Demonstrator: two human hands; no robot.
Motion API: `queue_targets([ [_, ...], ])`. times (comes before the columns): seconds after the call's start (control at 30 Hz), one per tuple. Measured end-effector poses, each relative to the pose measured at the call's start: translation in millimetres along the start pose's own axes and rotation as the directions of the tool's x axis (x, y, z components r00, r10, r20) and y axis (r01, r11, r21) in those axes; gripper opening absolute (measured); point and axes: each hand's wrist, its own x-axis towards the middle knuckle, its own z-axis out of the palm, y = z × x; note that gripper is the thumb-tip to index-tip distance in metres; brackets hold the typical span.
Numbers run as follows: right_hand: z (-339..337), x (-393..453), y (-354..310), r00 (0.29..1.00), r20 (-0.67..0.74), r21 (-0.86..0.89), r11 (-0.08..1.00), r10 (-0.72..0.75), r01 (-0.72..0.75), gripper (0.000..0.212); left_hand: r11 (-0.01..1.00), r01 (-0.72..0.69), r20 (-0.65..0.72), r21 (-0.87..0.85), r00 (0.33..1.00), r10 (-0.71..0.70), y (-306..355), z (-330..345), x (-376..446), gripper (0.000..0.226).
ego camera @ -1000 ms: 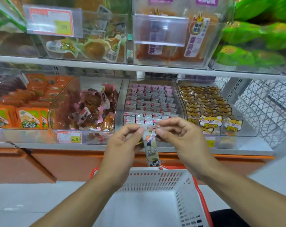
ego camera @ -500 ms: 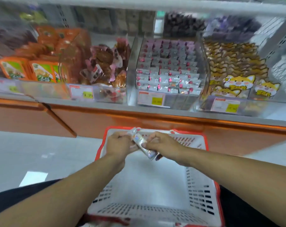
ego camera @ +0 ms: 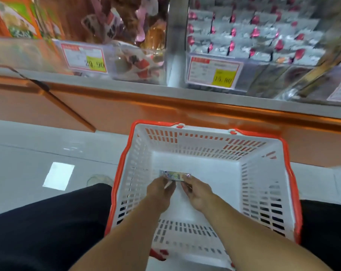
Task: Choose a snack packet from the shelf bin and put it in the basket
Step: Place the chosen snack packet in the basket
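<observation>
A shop aisle with a pale tiled floor (ego camera: 29, 145) ran below an orange-fronted shelf (ego camera: 165, 112), and clear shelf bins stood along its grey edge. The middle bin (ego camera: 253, 45) held rows of silvery packets with pink corners, and a price tag (ego camera: 214, 72) with a yellow label was fixed to its front. The bin to its left (ego camera: 126, 36) held loose brown and pink wrapped snacks behind another price tag (ego camera: 85, 58). Orange packets (ego camera: 13, 18) showed at the far left, blurred.

A white slotted basket (ego camera: 263, 192) with a red rim stood on the floor just in front of the shelf, between the person's dark-clothed legs (ego camera: 48, 222). Both forearms reached down into it. The left hand (ego camera: 161, 189) and the right hand (ego camera: 198, 190) were close together, low inside the basket, each pinching one end of a small snack packet (ego camera: 174, 175) with its fingertips. The packet lay crosswise between them, near the basket's white bottom; whether it touched the bottom could not be told. Its print was too blurred to read.
</observation>
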Motion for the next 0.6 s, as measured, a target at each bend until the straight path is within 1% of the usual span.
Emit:
queue_targets([
  [0.07,-4,12,0,0.999,-0.036,0.003,1.000,0.002,-0.002,0.032,0.995,0.089,-0.022,-0.051,0.996,-0.090,-5,-1,11,0.013],
  [0.1,-4,17,0,0.999,-0.052,-0.013,1.000,0.004,-0.005,0.030,0.989,0.123,-0.031,-0.076,0.992,-0.126,-4,-2,14,0.018],
  [0.17,-3,27,0,0.996,-0.093,-0.087,0.996,0.001,-0.009,0.023,0.993,0.115,-0.016,-0.028,0.993,-0.116,-9,-3,26,0.037],
  [0.2,-1,32,2,0.993,-0.118,-0.130,0.992,-0.012,-0.003,0.023,0.990,0.136,0.040,-0.040,0.990,-0.135,-11,-1,30,0.042],
  [0.23,0,36,3,0.989,-0.143,-0.165,0.986,-0.029,0.005,0.026,0.995,0.090,0.056,0.040,0.994,-0.093,-12,-1,30,0.043],
  [0.27,2,40,4,0.986,-0.161,-0.193,0.981,-0.042,0.010,0.029,0.990,0.037,0.044,0.135,0.998,-0.043,-12,0,33,0.043],
  [0.3,4,43,4,0.986,-0.158,-0.213,0.977,-0.050,0.015,0.030,0.993,0.015,0.057,0.118,0.998,-0.022,-11,0,38,0.041],
  [0.33,7,46,5,0.991,-0.124,-0.228,0.973,-0.052,0.023,0.030,0.997,0.018,0.067,0.073,0.998,-0.022,-8,0,40,0.039],
  [0.4,12,50,2,0.999,-0.004,-0.251,0.967,-0.040,0.037,0.030,0.999,0.014,0.112,0.049,0.993,-0.019,-2,5,47,0.035],
  [0.47,17,53,-4,0.998,0.065,-0.275,0.960,-0.024,0.041,0.033,0.999,0.022,0.127,0.026,0.992,-0.025,3,7,54,0.041],
  [0.53,18,55,-8,0.998,0.063,-0.303,0.952,-0.028,0.046,0.037,0.999,0.044,0.111,-0.024,0.993,-0.041,7,7,60,0.044],
  [0.6,17,53,-13,0.997,0.040,-0.380,0.921,-0.069,0.079,0.035,0.999,0.034,0.110,0.037,0.993,-0.038,7,7,62,0.046],
])
